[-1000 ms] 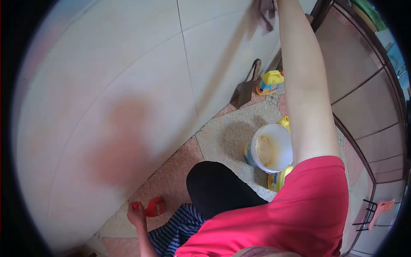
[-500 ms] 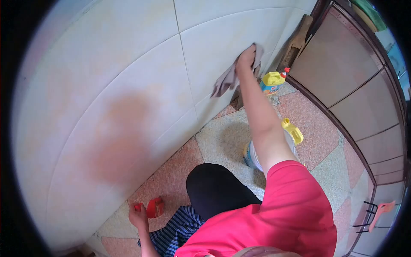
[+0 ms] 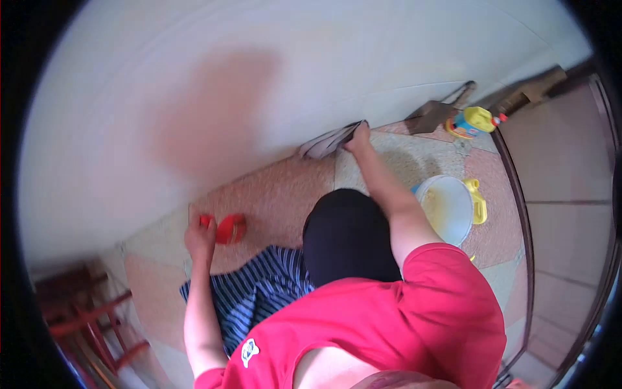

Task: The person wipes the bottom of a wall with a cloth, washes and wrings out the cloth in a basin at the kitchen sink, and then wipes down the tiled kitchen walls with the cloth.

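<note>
My right hand (image 3: 357, 137) is closed on a greyish cloth (image 3: 324, 144), which lies against the foot of the white tiled wall (image 3: 291, 84), where wall and floor meet. At the left, my left hand (image 3: 201, 236) is closed round part of a red object (image 3: 230, 228), whose curved end sticks out to the right, low over the floor tiles. A dark-clad knee (image 3: 350, 233) and a striped blue cloth (image 3: 259, 292) lie between my arms.
A white bucket (image 3: 446, 209) stands right of my right forearm, with a yellow bottle (image 3: 478, 202) behind it. A yellow bottle with a red cap (image 3: 474, 122) and a metal scraper or shovel (image 3: 431, 117) are by the wall. Red wooden furniture (image 3: 97, 324) stands lower left.
My right hand has moved down the wall to its base with the cloth. The view has turned, bringing the red furniture into sight; my left hand keeps hold of the red object.
</note>
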{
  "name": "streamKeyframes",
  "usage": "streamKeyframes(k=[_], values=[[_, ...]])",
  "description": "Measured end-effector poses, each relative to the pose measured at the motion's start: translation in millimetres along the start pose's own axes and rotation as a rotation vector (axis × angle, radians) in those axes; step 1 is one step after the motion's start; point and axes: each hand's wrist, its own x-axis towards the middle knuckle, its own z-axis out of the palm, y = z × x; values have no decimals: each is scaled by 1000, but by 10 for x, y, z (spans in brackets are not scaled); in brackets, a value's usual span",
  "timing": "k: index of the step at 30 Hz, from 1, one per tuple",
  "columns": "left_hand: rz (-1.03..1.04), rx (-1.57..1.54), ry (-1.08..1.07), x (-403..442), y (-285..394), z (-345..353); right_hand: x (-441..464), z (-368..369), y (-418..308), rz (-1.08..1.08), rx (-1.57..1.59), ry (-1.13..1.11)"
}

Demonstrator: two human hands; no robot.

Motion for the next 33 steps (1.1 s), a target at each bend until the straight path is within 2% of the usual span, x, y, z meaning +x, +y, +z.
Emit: streamKeyframes(k=[1, 3, 5, 7, 9, 10, 11, 12, 13, 17, 19, 21, 24, 27, 29, 30, 33], values=[[-18, -13, -15, -10, 36, -22, -631, 272, -114, -44, -196, 164], [-35, -66, -18, -31, -6, -21, -771, 211, -106, -345, -398, 169], [-26, -139, -7, -23, -29, 15, -1017, 258, -276, -633, -634, 20], [-58, -155, -19, -15, 9, 19, -1469, 654, -586, -930, -801, -172], [-58, -147, -23, -33, 36, 41, -1726, 1040, -1080, -994, -947, -212], [-44, -133, -14, -41, 33, 46, -1722, 1212, -1385, -1320, -1213, -232], [-28, -119, -1, -40, 30, 42, -2039, 1608, -1555, -1260, -962, -366], [-9, -115, -2, -41, 6, 41, -2107, 1789, -1781, -1164, -897, -460], [12, -112, 0, -44, -29, 47, -2097, 1961, -1899, -1008, -767, -761], [13, -165, 3, -43, 26, -3, -2081, 1933, -1628, -1016, -846, -694], [-26, -171, -18, -55, 37, 19, -2011, 1783, -1171, -839, -929, -602], [-13, -177, -10, -38, 0, 19, -1929, 1637, -761, -726, -973, -822], [25, -187, 9, -81, -40, 55, -1617, 1467, -521, -558, -765, -887], [-15, -166, -41, -75, 52, 2, -1550, 1300, -415, -755, -1150, -799], [-58, -167, -77, -29, -11, 46, -1416, 1012, -280, -599, -1153, -736], [-16, -153, -45, 11, -16, 50, -1376, 962, -256, -518, -1157, -711], [26, -135, -37, -41, -68, 69, -1681, 1132, -530, -598, -996, -511]])
